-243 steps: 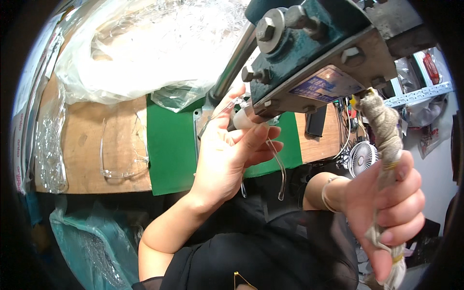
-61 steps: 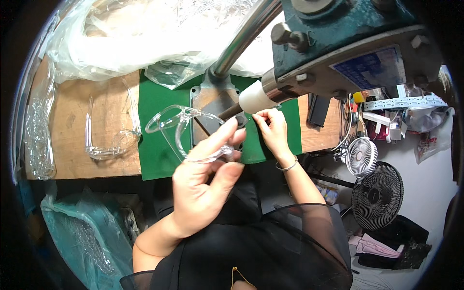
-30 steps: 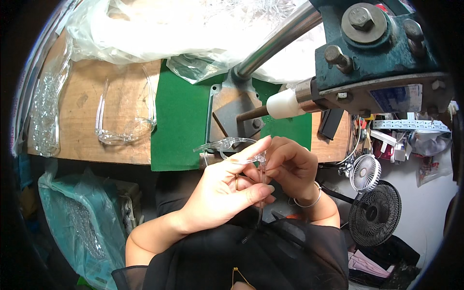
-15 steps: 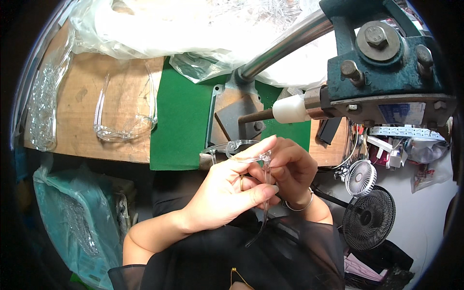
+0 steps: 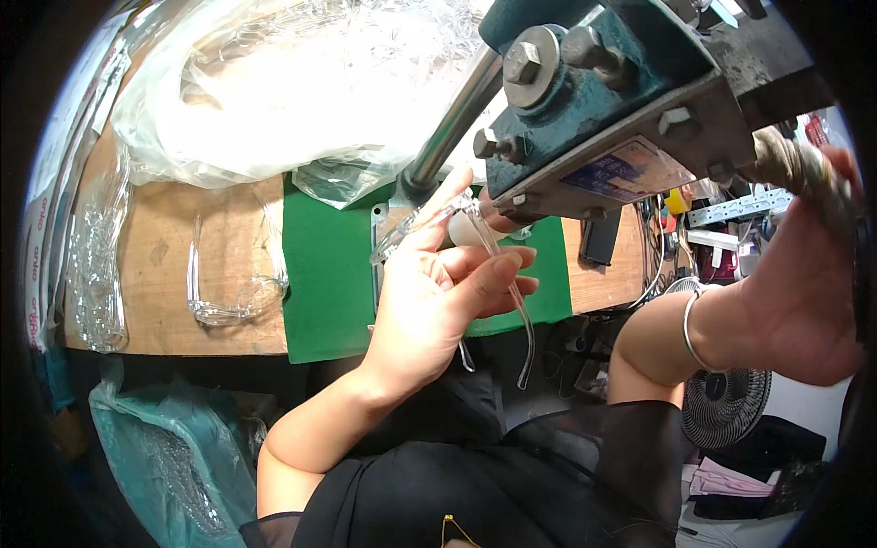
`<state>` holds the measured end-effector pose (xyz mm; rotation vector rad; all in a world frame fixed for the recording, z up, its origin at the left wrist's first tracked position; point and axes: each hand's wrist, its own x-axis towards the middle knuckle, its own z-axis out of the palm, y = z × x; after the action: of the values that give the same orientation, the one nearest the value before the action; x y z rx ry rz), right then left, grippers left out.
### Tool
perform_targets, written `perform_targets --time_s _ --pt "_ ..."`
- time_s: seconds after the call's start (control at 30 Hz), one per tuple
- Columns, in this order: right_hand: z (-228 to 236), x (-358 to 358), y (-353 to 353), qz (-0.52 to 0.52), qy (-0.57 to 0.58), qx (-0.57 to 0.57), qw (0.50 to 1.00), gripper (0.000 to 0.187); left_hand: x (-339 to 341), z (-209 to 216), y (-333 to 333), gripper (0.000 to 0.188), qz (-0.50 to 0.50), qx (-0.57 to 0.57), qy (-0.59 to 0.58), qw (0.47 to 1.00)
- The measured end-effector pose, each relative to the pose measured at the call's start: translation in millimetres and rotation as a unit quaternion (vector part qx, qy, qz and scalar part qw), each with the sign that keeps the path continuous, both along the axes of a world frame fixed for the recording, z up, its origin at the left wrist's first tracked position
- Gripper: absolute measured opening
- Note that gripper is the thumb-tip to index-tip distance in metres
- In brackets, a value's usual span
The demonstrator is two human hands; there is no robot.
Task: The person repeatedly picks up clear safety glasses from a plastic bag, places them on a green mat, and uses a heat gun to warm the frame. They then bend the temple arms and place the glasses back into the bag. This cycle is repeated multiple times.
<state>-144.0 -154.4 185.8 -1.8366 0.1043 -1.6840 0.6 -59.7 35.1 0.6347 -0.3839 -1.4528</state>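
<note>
My left hand [image 5: 425, 301] pinches a clear plastic eyeglass frame [image 5: 466, 202] between thumb and fingers. One temple arm hangs down past the fingertips, and its lens side points up and left. Right behind it is the white plastic tip [image 5: 464, 230] of a teal hand press [image 5: 585, 119], partly hidden by my fingers. At the far right, my right hand [image 5: 799, 283] is raised to the press's cloth-wrapped lever [image 5: 787, 163], its fingers curled around it. The picture's dark rim cuts off part of that hand.
A green mat [image 5: 324, 310] lies under the press. On the wooden table [image 5: 164, 237] to the left are more clear frames [image 5: 233, 306] and a plastic bag of clear parts [image 5: 96, 274]. A big translucent bag [image 5: 155, 137] covers the back. A black phone [image 5: 600, 239] lies right; a fan [image 5: 726, 406] stands below.
My right hand has left the eyeglass frame and gone up right to the lever. My left hand has carried the frame up to the press tip. The view has shifted.
</note>
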Motion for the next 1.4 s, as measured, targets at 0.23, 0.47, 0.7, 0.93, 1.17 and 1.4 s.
perform_targets --time_s 0.23,0.47,0.7,0.93,1.17,1.4 --pt "-54 -34 34 0.084 0.026 -0.054 0.995 0.03 -6 -1 -5 0.061 0.001 0.022 0.032 0.999" --pt "-59 -17 40 0.102 0.005 -0.072 0.992 0.038 -9 2 -7 0.04 0.023 0.028 0.006 0.999" --pt "-17 -15 14 -0.006 0.051 -0.014 0.999 0.03 3 -14 20 0.065 0.126 -0.056 -0.185 0.973" --pt "-204 -31 -17 -0.145 0.406 0.142 0.891 0.007 16 -28 41 0.021 0.13 -0.148 -0.098 0.975" --pt "-296 -36 -27 -0.197 0.458 0.211 0.841 0.012 4 -13 44 0.055 0.147 -0.041 -0.085 0.985" --pt "-303 -30 -27 -0.254 0.492 0.13 0.823 0.011 31 -25 41 0.016 0.12 -0.069 -0.121 0.983"
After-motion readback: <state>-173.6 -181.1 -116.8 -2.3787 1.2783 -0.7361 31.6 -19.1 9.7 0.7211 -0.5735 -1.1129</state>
